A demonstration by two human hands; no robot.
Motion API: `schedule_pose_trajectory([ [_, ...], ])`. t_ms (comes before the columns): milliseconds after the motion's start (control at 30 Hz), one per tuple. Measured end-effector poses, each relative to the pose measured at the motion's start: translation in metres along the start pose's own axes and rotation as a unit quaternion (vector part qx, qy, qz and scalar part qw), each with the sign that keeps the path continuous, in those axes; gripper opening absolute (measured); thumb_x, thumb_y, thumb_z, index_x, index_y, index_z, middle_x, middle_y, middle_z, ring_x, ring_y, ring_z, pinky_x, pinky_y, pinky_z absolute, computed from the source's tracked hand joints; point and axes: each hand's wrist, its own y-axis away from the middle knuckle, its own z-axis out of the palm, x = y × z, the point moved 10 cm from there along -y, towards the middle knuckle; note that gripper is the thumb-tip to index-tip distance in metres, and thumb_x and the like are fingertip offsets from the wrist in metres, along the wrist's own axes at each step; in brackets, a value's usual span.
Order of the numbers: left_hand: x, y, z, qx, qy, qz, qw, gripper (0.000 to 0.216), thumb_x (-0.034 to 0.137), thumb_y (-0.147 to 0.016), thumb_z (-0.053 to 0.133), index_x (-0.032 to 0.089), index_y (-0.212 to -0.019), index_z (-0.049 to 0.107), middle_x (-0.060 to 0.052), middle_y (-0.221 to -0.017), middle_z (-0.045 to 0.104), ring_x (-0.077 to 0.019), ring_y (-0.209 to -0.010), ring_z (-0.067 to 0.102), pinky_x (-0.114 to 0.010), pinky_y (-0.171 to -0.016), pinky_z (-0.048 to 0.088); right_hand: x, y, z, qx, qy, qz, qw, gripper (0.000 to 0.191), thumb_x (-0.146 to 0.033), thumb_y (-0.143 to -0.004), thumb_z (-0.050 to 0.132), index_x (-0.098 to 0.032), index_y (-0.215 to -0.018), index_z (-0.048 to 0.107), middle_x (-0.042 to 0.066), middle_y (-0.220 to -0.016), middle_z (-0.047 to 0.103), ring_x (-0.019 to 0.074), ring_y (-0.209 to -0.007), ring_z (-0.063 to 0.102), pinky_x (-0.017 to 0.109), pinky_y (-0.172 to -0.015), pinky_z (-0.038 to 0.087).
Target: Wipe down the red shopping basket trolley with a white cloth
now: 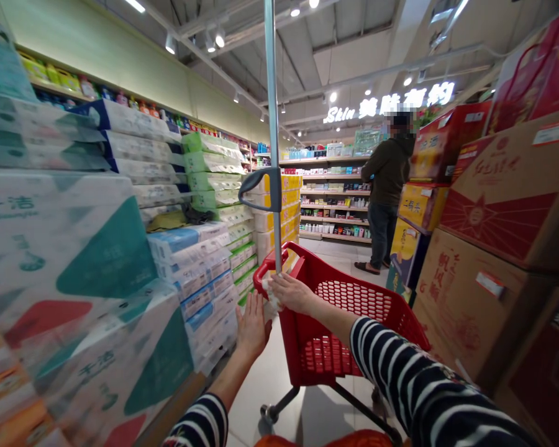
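Paper packs (60,230) stand on the left. The left hand (252,329) has its fingers straight and loose, just beside the red cart (354,297). At the cart's near left corner is a white wad (272,300), maybe tissue; the right hand (292,293) holds it there. Boxes (507,205) stand on the right.

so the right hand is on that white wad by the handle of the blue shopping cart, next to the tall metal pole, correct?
Not quite: the shopping cart is red, not blue, as the head view shows. The right hand is indeed on the white wad by its handle, next to the tall metal pole.
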Motion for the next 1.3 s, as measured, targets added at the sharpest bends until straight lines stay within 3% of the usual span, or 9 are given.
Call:
schedule_pose_trajectory([
  [200,0.006,-0.008,-0.012,0.017,-0.005,0.000,1.000,0.063,0.023,-0.079,0.040,0.009,-0.138,0.024,-0.013,-0.148,0.017,-0.0239,-0.137,0.012,-0.055,-0.108,0.012,0.057,-0.031,-0.051,0.083,0.018,0.091,0.992,0.033,-0.011,-0.089,0.039,-0.014,-0.119,0.054,0.009,-0.135,0.045,0.0241,-0.132,0.028,0.047,-0.108,0.027],
  [267,0.009,-0.007,-0.009,0.013,-0.004,0.006,1.000,0.064,0.022,-0.078,0.040,0.010,-0.139,0.024,-0.012,-0.148,0.017,-0.0240,-0.137,0.011,-0.055,-0.108,0.012,0.051,-0.028,-0.047,0.072,0.013,0.073,0.995,0.034,-0.010,-0.089,0.039,-0.013,-0.120,0.053,0.010,-0.134,0.046,0.0230,-0.132,0.029,0.046,-0.108,0.028],
  [433,0.009,-0.002,0.001,0.008,-0.003,0.011,1.000,0.067,0.021,-0.076,0.042,0.011,-0.139,0.022,-0.013,-0.148,0.019,-0.0253,-0.137,0.013,-0.056,-0.108,0.014,0.009,0.002,-0.010,0.010,0.002,-0.014,1.000,0.030,-0.011,-0.088,0.043,-0.012,-0.115,0.056,0.009,-0.123,0.056,0.0201,-0.124,0.041,0.040,-0.105,0.035],
  [500,0.008,-0.003,-0.001,0.010,-0.003,0.008,1.000,0.068,0.021,-0.076,0.043,0.011,-0.140,0.022,-0.013,-0.148,0.019,-0.0258,-0.137,0.013,-0.056,-0.107,0.015,0.007,0.003,-0.008,-0.003,-0.002,-0.026,1.000,0.029,-0.012,-0.087,0.044,-0.013,-0.113,0.058,0.008,-0.122,0.057,0.0199,-0.124,0.042,0.039,-0.105,0.036],
  [767,0.019,-0.011,-0.025,0.038,-0.010,0.021,0.999,0.063,0.024,-0.079,0.042,0.010,-0.138,0.026,-0.016,-0.147,0.022,-0.0248,-0.137,0.011,-0.053,-0.109,0.011,0.089,-0.054,-0.085,0.082,0.037,0.107,0.990,0.034,-0.013,-0.093,0.031,-0.013,-0.119,0.054,0.008,-0.137,0.043,0.0229,-0.133,0.024,0.046,-0.110,0.025],
  [867,0.017,-0.007,-0.019,0.030,-0.014,0.021,0.999,0.064,0.024,-0.078,0.043,0.011,-0.138,0.026,-0.015,-0.147,0.022,-0.0251,-0.137,0.011,-0.053,-0.109,0.010,0.077,-0.049,-0.075,0.061,0.037,0.084,0.994,0.035,-0.012,-0.092,0.032,-0.012,-0.120,0.053,0.008,-0.135,0.045,0.0239,-0.132,0.027,0.044,-0.110,0.027],
  [1100,0.008,-0.005,-0.007,0.001,-0.014,0.012,1.000,0.066,0.021,-0.078,0.041,0.011,-0.140,0.021,-0.013,-0.149,0.017,-0.0252,-0.138,0.009,-0.056,-0.108,0.012,0.014,0.000,-0.015,0.004,0.008,-0.013,1.000,0.031,-0.013,-0.088,0.043,-0.013,-0.116,0.056,0.009,-0.125,0.055,0.0222,-0.124,0.041,0.040,-0.105,0.035],
  [1200,0.009,-0.011,-0.015,0.009,-0.011,0.014,1.000,0.068,0.022,-0.078,0.042,0.012,-0.140,0.019,-0.014,-0.148,0.019,-0.0252,-0.138,0.010,-0.056,-0.108,0.011,0.026,-0.007,-0.024,0.003,-0.001,-0.004,1.000,0.032,-0.012,-0.087,0.044,-0.014,-0.116,0.056,0.009,-0.126,0.054,0.0212,-0.126,0.039,0.040,-0.106,0.033],
  [1300,0.013,-0.016,-0.024,0.028,-0.014,0.026,0.999,0.067,0.023,-0.078,0.043,0.012,-0.140,0.020,-0.015,-0.148,0.020,-0.0254,-0.138,0.010,-0.055,-0.108,0.009,0.063,-0.028,-0.055,0.042,0.006,0.064,0.997,0.035,-0.011,-0.088,0.041,-0.015,-0.121,0.053,0.009,-0.133,0.047,0.0226,-0.131,0.030,0.046,-0.109,0.027],
])
